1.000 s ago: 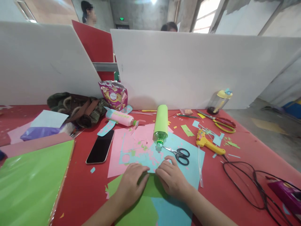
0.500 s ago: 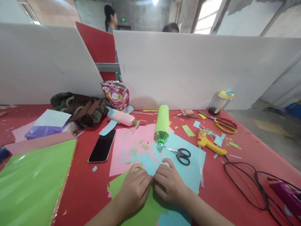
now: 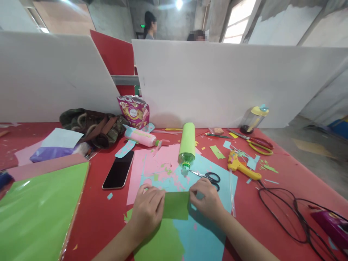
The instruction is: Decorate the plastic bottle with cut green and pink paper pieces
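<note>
Head view: left hand (image 3: 148, 208) and right hand (image 3: 208, 199) apart, pinching opposite ends of a green paper strip (image 3: 176, 206) above the blue sheet (image 3: 206, 217). Risk: uneven pull could crease or tear it; right hand beside black-handled scissors (image 3: 212, 176) could knock them.

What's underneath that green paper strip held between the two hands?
Past the lower edge of the green paper strip, a larger green sheet and a light blue sheet show. Whatever lies directly beneath the strip is covered.
</note>
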`<move>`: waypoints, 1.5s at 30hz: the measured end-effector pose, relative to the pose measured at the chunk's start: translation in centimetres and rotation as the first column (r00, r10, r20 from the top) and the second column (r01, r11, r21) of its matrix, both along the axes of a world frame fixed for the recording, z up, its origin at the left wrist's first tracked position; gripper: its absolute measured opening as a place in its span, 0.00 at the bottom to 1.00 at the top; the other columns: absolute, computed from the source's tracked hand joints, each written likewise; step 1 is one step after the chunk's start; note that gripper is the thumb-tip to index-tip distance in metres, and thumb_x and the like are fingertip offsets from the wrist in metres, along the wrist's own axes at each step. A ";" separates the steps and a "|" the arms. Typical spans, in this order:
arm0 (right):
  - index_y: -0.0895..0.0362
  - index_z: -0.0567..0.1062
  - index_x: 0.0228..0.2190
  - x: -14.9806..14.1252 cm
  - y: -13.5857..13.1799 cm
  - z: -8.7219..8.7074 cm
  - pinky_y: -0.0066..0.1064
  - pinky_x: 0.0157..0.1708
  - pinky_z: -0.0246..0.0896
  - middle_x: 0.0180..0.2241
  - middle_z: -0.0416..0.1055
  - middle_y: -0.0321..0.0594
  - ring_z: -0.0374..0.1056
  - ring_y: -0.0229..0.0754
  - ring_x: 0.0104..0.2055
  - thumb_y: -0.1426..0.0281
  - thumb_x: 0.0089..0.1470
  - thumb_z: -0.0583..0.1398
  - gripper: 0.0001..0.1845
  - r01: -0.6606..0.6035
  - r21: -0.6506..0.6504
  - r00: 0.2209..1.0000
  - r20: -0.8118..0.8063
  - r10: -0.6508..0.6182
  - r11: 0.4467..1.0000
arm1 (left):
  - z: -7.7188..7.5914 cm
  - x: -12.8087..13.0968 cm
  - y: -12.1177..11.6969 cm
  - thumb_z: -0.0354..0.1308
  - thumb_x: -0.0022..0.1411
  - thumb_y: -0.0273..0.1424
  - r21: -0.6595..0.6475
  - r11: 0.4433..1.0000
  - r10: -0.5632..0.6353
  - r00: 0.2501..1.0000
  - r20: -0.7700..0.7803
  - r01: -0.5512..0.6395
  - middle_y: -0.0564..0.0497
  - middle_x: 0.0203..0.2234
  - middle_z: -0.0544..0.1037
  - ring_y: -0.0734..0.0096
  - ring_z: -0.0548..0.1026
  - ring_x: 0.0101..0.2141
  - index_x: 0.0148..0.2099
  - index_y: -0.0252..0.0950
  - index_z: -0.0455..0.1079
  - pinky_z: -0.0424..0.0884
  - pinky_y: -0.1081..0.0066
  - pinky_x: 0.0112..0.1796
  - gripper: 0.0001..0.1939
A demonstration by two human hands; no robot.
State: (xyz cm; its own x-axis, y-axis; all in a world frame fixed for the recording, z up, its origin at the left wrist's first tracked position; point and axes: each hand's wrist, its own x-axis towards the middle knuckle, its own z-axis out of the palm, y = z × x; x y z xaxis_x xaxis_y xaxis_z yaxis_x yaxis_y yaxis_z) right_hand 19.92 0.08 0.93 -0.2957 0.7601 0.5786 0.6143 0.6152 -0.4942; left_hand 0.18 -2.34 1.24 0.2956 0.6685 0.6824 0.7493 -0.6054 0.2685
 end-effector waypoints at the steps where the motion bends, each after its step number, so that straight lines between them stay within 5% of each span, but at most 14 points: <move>1: 0.57 0.66 0.15 0.3 0.2 -0.1 0.29 0.28 0.57 0.14 0.67 0.33 0.62 0.34 0.19 0.78 0.42 0.53 0.09 0.037 -0.026 0.999 -0.009 -0.038 0.999 | -0.1 -0.1 0.1 0.45 0.58 0.19 0.010 1.000 0.023 1.000 0.010 -0.023 0.51 0.21 0.73 0.73 0.69 0.24 0.33 0.33 0.65 0.63 0.67 0.34 0.09; 6: 0.56 0.69 0.22 0.9 0.4 -0.2 0.31 0.28 0.58 0.20 0.71 0.36 0.66 0.38 0.23 0.76 0.45 0.53 0.06 0.170 -0.054 0.984 -0.036 -0.172 0.984 | -0.2 -0.1 0.3 0.44 0.58 0.19 -0.001 1.000 0.011 1.000 0.013 -0.011 0.51 0.21 0.73 0.72 0.70 0.24 0.33 0.33 0.64 0.63 0.66 0.34 0.09; 12: 0.57 0.67 0.35 -0.5 -1.0 0.6 0.39 0.40 0.52 0.29 0.72 0.40 0.66 0.40 0.32 0.75 0.49 0.53 0.09 -0.132 0.029 0.984 0.125 0.127 0.991 | 0.0 0.9 -0.3 0.43 0.57 0.18 -0.031 0.992 -0.128 0.990 -0.053 0.126 0.52 0.20 0.72 0.73 0.69 0.24 0.31 0.33 0.64 0.61 0.66 0.35 0.11; 21: 0.57 0.66 0.26 -1.4 -2.0 0.8 0.36 0.44 0.46 0.21 0.67 0.34 0.59 0.35 0.25 0.77 0.52 0.48 0.09 -0.233 0.013 0.934 0.283 0.220 0.973 | 0.0 1.1 -0.9 0.41 0.58 0.18 -0.072 0.972 -0.230 0.964 -0.131 0.222 0.54 0.18 0.68 0.74 0.65 0.22 0.32 0.33 0.64 0.60 0.65 0.38 0.12; 29: 0.57 0.63 0.18 -1.8 -2.3 0.7 0.35 0.42 0.49 0.16 0.61 0.31 0.56 0.34 0.22 0.78 0.44 0.50 0.09 -0.220 -0.031 0.953 0.207 0.222 0.975 | 0.5 1.5 -1.2 0.41 0.59 0.19 -0.069 0.972 -0.233 0.966 -0.110 0.226 0.54 0.17 0.67 0.75 0.63 0.21 0.32 0.33 0.64 0.61 0.66 0.36 0.12; 40: 0.56 0.65 0.16 0.1 -0.5 0.8 0.32 0.32 0.57 0.15 0.65 0.32 0.60 0.33 0.19 0.78 0.40 0.51 0.08 -0.086 -0.129 0.995 -0.056 0.079 0.988 | -0.3 -0.7 0.6 0.47 0.59 0.24 -0.137 0.990 0.010 0.984 0.180 0.015 0.51 0.23 0.76 0.73 0.71 0.24 0.31 0.35 0.68 0.66 0.67 0.34 0.09; 45: 0.56 0.66 0.18 0.6 0.0 1.1 0.29 0.27 0.59 0.18 0.68 0.36 0.64 0.37 0.23 0.75 0.42 0.52 0.07 0.107 -0.371 0.977 -0.132 -0.167 0.922 | 0.3 -1.2 1.2 0.50 0.56 0.36 -0.491 0.870 0.234 0.908 0.349 -0.036 0.49 0.25 0.78 0.68 0.75 0.28 0.29 0.35 0.72 0.70 0.73 0.27 0.13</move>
